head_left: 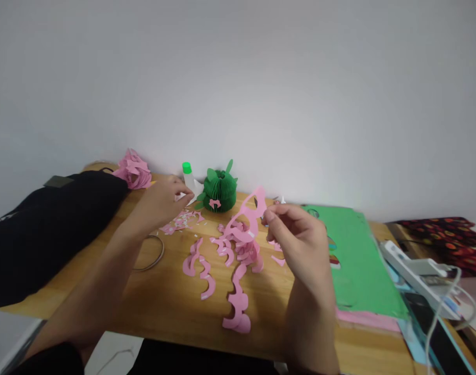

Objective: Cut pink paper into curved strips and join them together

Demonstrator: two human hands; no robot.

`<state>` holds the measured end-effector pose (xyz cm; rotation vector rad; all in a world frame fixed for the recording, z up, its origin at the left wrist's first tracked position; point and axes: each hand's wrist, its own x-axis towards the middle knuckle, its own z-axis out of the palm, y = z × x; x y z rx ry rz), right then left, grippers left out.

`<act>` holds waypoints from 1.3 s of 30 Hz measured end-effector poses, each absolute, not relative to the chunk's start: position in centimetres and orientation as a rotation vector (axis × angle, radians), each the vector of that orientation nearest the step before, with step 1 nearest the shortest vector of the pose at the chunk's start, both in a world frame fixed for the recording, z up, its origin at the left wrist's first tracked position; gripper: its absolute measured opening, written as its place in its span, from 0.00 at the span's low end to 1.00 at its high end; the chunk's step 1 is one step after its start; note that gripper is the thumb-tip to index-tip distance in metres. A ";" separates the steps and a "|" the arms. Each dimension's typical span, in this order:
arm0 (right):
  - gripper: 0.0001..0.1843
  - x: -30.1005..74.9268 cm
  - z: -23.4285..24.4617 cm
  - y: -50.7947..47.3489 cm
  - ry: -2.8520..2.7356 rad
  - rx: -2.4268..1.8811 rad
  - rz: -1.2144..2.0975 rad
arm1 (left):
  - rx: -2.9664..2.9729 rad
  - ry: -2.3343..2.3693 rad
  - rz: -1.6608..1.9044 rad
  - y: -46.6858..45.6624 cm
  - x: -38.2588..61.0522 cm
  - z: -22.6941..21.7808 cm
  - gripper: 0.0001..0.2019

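My right hand (302,239) pinches a pink paper cut-out (257,200) between thumb and forefinger. The cut-out is a strip with curved openings, raised above a heap of curly pink paper strips (248,250). My left hand (162,203) is at the left, its fingertips drawn together; whether anything small lies between them I cannot make out. Just behind it stands a white glue bottle with a green cap (187,169). A round green pleated-paper ball (222,192) with green paper leaves and a small pink paper piece on its front sits between the hands, farther back.
Pink paper scraps (179,221) lie below my left hand, near a thin ring (160,255). Black cloth (58,224) covers the left side, beside a crumpled pink paper bundle (132,169). Green sheets (359,260), a power strip (413,276) and a phone (437,328) lie at right.
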<state>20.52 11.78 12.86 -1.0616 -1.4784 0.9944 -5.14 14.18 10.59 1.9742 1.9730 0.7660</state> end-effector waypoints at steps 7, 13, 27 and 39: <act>0.04 20.0 12.8 12.0 -1.305 -0.961 1.134 | 1.542 1.130 1.046 11.2 -0.3 13.1 0.29; 0.06 20.0 12.8 11.9 -1.239 -0.943 1.094 | 1.449 1.058 1.165 9.3 3.1 13.2 0.19; 0.06 19.6 12.7 11.2 -1.406 -0.967 1.127 | 1.826 1.431 1.812 9.4 3.9 12.6 0.24; 0.03 19.1 12.3 10.3 -1.421 -0.986 0.900 | 2.461 1.754 1.806 8.6 4.8 12.3 0.07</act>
